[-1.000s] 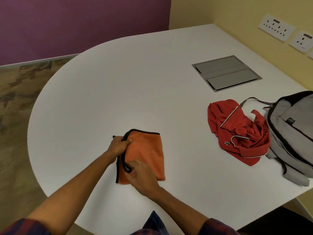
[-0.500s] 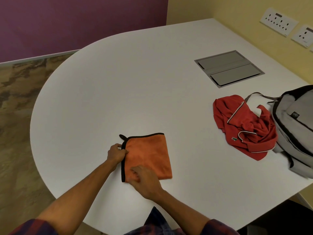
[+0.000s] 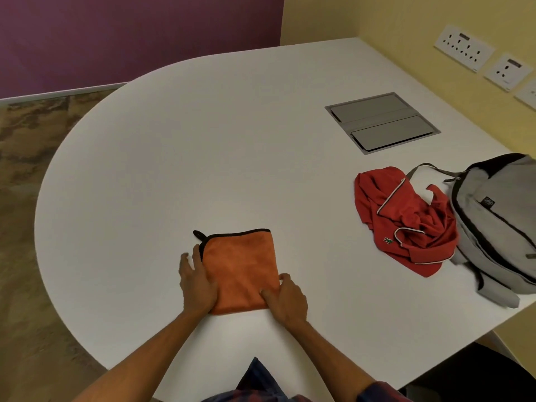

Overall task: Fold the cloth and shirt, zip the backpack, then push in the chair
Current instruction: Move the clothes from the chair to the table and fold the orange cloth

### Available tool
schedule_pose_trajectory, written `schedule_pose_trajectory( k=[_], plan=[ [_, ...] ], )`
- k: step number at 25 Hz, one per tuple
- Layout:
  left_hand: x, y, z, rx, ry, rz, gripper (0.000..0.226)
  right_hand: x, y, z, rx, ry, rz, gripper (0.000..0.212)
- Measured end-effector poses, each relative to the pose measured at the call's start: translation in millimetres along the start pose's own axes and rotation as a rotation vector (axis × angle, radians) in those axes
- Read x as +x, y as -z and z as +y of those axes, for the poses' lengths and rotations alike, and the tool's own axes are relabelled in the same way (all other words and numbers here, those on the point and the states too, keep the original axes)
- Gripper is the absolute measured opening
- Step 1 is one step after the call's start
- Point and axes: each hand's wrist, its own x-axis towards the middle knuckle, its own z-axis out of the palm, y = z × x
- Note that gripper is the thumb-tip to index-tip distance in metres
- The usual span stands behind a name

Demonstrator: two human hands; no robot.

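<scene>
An orange microfibre cloth (image 3: 242, 269) with black edging is seen folded into a small square at about 6 o'clock on the white table (image 3: 203, 146). It is judged soft, light and limp, best taken by its corners or folded edge. The left hand (image 3: 197, 282) is laid flat and open along its left edge; the right hand (image 3: 287, 300) is pressed on its near right corner, fingers loosely bent. A crumpled red polo shirt (image 3: 406, 221) is seen at 3 o'clock, touching a grey backpack (image 3: 499, 224).
</scene>
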Motion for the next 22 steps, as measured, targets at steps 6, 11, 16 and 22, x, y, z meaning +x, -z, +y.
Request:
schedule_pose_trajectory(
  k=[6, 11, 16, 22],
  plan=[
    [-5.2, -11.4, 29.9, 0.280, -0.304, -0.294, 0.048, -5.4, 14.3, -8.4, 0.118, 0.106, 0.066, 0.041],
    [5.2, -4.2, 74.6, -0.412, 0.132, -0.300, 0.043, -23.9, -2.1, -36.5, -0.333, 0.694, 0.467, 0.042],
    [20.7, 11.8, 31.7, -0.566, 0.421, -0.061, 0.042, -35.1, -38.0, -46.1, -0.410, 0.872, 0.154, 0.071],
    [11.9, 17.7, 1.6, -0.349, 0.276, 0.165, 0.061, -41.4, -39.9, -42.5, -0.402, 0.880, -0.302, 0.055]
  ],
)
